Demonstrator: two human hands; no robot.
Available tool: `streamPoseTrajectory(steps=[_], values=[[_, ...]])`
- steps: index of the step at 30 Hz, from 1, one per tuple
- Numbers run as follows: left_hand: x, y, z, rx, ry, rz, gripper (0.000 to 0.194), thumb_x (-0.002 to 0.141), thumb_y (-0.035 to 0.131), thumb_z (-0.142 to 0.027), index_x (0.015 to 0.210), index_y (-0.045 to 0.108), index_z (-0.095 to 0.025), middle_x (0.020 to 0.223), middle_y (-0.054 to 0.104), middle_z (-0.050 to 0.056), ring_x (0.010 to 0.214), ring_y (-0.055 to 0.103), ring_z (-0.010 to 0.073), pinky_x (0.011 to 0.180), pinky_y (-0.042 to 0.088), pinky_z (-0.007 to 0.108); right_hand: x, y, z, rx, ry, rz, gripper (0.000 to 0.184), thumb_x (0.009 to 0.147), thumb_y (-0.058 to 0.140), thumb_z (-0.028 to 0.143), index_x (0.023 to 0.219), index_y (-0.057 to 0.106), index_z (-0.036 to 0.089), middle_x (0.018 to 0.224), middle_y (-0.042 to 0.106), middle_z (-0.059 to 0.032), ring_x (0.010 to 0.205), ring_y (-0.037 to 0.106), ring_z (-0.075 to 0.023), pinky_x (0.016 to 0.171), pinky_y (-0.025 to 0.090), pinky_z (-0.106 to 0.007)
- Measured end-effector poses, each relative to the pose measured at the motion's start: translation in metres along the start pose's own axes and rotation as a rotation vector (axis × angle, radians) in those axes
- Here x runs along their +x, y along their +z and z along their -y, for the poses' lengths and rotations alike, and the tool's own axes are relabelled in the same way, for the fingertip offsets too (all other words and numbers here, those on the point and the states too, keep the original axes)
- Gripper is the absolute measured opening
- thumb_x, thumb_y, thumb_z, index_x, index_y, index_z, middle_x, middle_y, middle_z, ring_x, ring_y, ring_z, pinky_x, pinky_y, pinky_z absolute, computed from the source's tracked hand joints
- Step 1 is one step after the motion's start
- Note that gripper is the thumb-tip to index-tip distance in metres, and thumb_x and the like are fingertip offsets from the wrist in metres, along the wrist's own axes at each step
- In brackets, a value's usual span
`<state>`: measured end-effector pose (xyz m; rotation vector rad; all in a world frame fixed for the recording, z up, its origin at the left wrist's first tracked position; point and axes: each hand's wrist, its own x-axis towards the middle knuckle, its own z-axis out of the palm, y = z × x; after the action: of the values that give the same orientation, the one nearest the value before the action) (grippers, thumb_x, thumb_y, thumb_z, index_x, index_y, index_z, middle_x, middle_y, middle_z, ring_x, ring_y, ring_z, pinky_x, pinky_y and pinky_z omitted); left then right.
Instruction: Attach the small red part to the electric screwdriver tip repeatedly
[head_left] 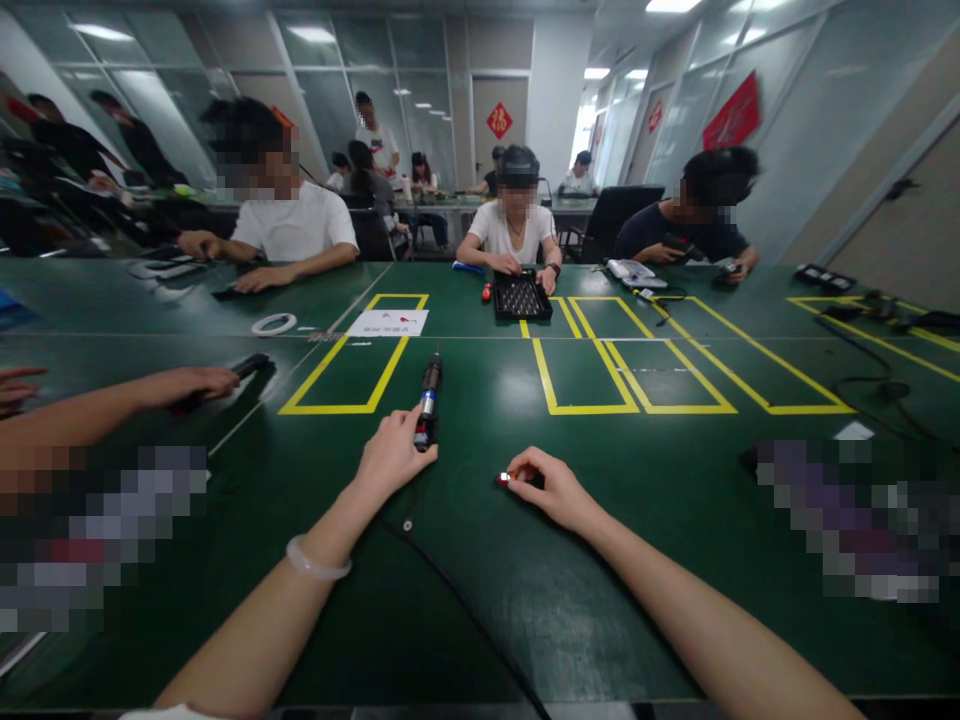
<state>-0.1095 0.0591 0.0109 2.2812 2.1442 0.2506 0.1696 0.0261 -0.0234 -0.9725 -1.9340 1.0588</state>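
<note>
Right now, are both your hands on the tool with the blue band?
No, only the left hand is on the tool; the right hand holds a small red item away from it.

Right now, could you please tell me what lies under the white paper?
Yellow tape runs up to the white paper; anything beneath it is covered, so I cannot tell.

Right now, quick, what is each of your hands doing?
Left hand: closed on the near end of a black cylindrical tool with a blue band.
Right hand: fingertips pinched on a small, shiny red object, too small to identify.
</note>
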Motion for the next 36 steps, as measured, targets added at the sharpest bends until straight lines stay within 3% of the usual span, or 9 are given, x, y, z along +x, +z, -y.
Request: streamPoseTrajectory(steps=[5,10,24,31,36], values=[[-0.026,0.004,-0.058,-0.038,0.227,-0.03,0.063,0.079,0.055,-0.04,0.136,0.039,-0.019,0.118,0.052,0.012,0.105,0.05,0.0261,0.084,0.046,0.036,0.001,-0.001,0.002,-0.044,0.009,-0.05,0.009,0.084,0.061,0.023,0.09,0.06,0.017,0.079,0.06,-0.0002,0.07,0.057,-0.0127,0.068,0.045,-0.025],[-0.043,0.007,-0.086,-0.074,0.321,-0.027,0.064,0.079,0.054,-0.038,0.138,0.037,-0.019,0.119,0.051,0.012,0.105,0.05,0.0261,0.088,0.046,0.037,0.0,-0.003,-0.001,-0.115,-0.022,-0.055,0.006,0.083,0.061,0.019,0.088,0.058,0.017,0.08,0.06,-0.0004,0.071,0.057,-0.0133,0.067,0.045,-0.025],[-0.044,0.012,-0.085,-0.102,0.356,-0.037,0.066,0.08,0.054,-0.038,0.14,0.035,-0.02,0.119,0.05,0.012,0.105,0.05,0.0259,0.089,0.045,0.038,0.003,-0.001,-0.005,-0.093,-0.017,-0.082,0.008,0.085,0.059,0.022,0.091,0.059,0.017,0.075,0.057,0.0013,0.069,0.055,-0.0129,0.065,0.043,-0.024],[-0.046,0.012,-0.086,-0.094,0.378,-0.042,0.065,0.08,0.053,-0.038,0.14,0.036,-0.019,0.121,0.05,0.013,0.106,0.049,0.0264,0.089,0.044,0.039,0.005,0.005,-0.004,-0.227,-0.075,-0.082,0.007,0.081,0.064,0.016,0.086,0.059,0.018,0.084,0.056,-0.0012,0.074,0.055,-0.0143,0.069,0.044,-0.026],[-0.047,0.012,-0.087,-0.082,0.367,-0.044,0.065,0.08,0.053,-0.038,0.141,0.036,-0.022,0.12,0.051,0.011,0.105,0.049,0.0261,0.089,0.043,0.039,0.005,0.007,-0.006,-0.21,-0.071,-0.072,0.014,0.081,0.063,0.013,0.092,0.058,0.019,0.083,0.058,-0.0003,0.073,0.057,-0.0139,0.069,0.046,-0.026]])
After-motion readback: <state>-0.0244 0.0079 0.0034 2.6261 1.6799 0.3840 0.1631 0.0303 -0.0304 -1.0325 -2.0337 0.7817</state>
